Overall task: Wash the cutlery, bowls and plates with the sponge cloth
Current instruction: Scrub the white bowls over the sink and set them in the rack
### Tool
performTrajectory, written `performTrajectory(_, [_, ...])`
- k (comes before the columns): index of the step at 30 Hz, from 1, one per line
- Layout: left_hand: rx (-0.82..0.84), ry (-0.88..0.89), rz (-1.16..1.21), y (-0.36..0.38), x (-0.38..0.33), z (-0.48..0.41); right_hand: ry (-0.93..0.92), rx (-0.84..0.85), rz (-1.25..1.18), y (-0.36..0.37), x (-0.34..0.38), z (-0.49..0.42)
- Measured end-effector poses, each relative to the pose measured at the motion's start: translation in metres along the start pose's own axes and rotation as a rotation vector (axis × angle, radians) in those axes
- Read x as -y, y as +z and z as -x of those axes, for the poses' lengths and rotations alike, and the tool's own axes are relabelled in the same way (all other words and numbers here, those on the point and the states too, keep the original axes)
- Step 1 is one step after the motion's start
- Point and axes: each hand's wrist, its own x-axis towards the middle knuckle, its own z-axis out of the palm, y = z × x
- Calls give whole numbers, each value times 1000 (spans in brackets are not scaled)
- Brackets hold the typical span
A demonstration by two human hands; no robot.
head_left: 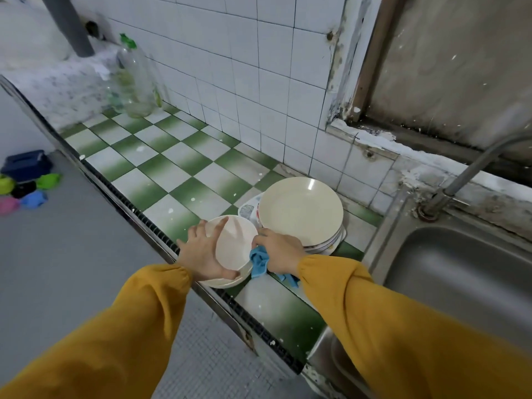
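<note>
Your left grip (201, 251) clasps the top bowl (234, 246), tipped toward you over its stack at the desk's (161, 156) near edge, probably to expose its inside. Your right grip (280, 251) clutches the blue cloth (259, 262) at its right rim, with the plates (300, 211) just beyond.

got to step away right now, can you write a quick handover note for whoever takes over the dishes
Left hand holds a tilted cream bowl above more stacked bowls at the edge of the tiled counter.
Right hand grips the blue sponge cloth at that bowl's rim.
Plates are stacked beside them; sink to the right.
Done: cannot tell which pieces are clean.
To do: this bowl, the other bowls, the plates; no cutlery in view.
</note>
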Motion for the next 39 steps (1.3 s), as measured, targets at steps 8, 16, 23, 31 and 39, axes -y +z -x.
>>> performTrajectory(8, [-44,18,-3,-24,-3,13,344,-315,-810,-20,-5,3])
performTrajectory(16, [-88,70,-46,-63,-22,30,488,-33,-1197,-36,-1,15])
performTrajectory(23, [-121,201,-15,-75,-34,33,578,180,-1392,-42,-1,29])
performTrajectory(31, [-57,159,72,-58,-46,28,614,-196,-1480,-36,11,35])
performTrajectory(39, [-174,-341,1016,-25,-45,12,603,-540,-1217,-27,20,38])
